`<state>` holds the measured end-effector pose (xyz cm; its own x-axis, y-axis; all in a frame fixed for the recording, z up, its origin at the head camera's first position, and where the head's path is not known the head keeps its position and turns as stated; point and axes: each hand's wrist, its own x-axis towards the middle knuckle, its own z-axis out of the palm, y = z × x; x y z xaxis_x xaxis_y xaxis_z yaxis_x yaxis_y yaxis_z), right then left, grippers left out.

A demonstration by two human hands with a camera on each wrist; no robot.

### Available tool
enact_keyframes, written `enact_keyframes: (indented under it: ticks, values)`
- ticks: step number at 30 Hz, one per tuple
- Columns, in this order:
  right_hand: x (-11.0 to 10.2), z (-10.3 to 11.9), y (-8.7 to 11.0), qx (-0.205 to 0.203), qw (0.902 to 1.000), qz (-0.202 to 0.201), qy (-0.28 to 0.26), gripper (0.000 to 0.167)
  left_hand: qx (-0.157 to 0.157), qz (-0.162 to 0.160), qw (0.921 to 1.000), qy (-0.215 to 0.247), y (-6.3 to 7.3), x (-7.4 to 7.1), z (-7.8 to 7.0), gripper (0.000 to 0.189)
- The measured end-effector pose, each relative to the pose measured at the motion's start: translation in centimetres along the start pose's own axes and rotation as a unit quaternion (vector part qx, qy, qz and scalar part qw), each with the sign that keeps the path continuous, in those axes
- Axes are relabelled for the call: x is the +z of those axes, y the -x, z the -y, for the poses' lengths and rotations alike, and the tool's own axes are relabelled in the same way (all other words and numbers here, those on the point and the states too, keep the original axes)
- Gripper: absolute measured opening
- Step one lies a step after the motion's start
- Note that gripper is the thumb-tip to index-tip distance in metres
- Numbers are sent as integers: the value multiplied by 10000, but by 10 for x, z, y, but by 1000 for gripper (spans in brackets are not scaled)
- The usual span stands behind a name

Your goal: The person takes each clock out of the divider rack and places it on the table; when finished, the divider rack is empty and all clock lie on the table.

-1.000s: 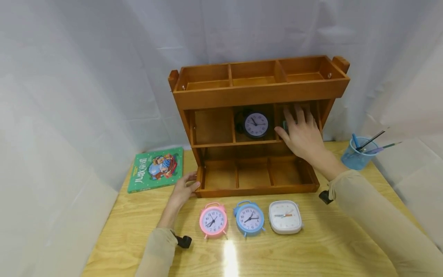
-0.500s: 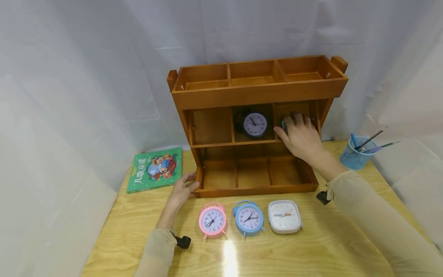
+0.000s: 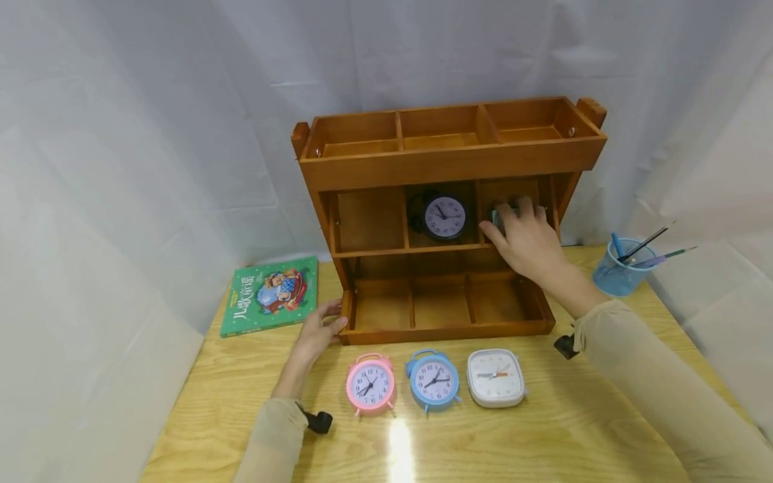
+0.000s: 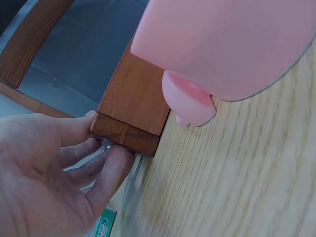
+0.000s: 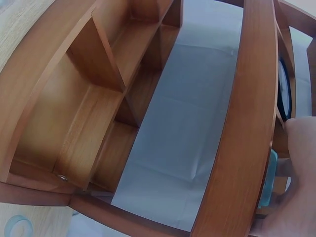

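Observation:
My left hand (image 3: 320, 329) pinches the left front corner of a brown wooden three-tier shelf (image 3: 449, 332); thumb and fingers show on that corner in the left wrist view. In the middle tier's right compartment, my right hand (image 3: 527, 238) curls its fingers over a small teal object (image 5: 268, 178), mostly hidden by the hand and the shelf's front board. Its thumb points toward the centre compartment, where a black alarm clock (image 3: 445, 217) stands. Before the shelf stand a pink alarm clock (image 3: 371, 384), a blue alarm clock (image 3: 434, 381) and a white square clock (image 3: 496, 378).
A green picture book (image 3: 270, 296) lies left of the shelf on the wooden table (image 3: 483, 443). On the right stands a blue mesh cup (image 3: 623, 268) with pens and brushes. A pale curtain (image 3: 241, 134) hangs behind. The pink clock is close beside my left wrist.
My right hand's fingers have lowered from stretched upward to curled over the teal object in the compartment. The left hand keeps its hold on the shelf corner.

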<state>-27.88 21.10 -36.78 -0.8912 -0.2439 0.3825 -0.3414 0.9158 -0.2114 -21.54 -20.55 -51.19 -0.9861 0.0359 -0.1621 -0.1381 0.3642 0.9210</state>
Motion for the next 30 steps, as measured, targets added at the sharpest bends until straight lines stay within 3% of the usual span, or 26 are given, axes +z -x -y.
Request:
enact_keyframes:
  ticks: [12,23,30]
  values:
    - [-3,-3,2,23,9986,-223,-471,53,22,-30,10000,10,0,1,2,54]
    - [-8,-2,4,31,9984,-131,-555,49,14,-44,10000,64,1,0,2,54]
    - [-15,-3,5,-83,9992,-225,-334,43,-21,-29,9999,98,1,0,1,54]
